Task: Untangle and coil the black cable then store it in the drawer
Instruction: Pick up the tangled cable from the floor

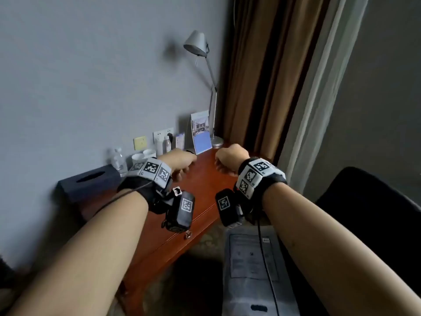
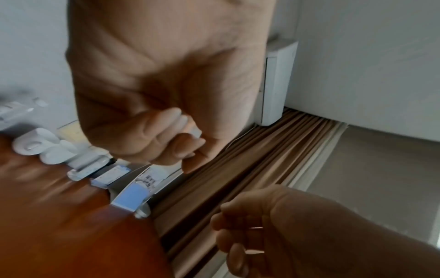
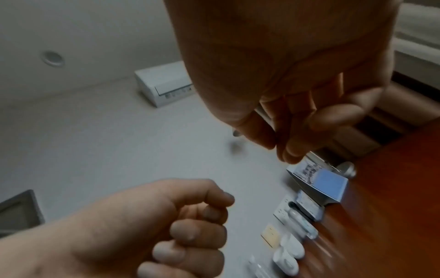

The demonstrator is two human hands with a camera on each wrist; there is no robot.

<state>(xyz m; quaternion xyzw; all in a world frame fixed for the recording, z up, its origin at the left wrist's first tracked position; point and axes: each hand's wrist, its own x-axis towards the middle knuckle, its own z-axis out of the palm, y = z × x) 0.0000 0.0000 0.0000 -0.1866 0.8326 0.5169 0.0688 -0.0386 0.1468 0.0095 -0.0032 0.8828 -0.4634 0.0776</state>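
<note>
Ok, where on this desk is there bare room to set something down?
The desk is bare along its front, from the tissue box to the right edge, beneath left hand and right hand. The wall side is crowded: water bottle, cups, card stand, lamp base.

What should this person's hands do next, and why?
Probably find the black cable first, scanning along the desk. The left hand and the right hand both hover above it with fingers curled, apparently holding nothing. No loose black cable shows plainly in any view, and the drawer looks closed, so nothing can be coiled yet.
</note>
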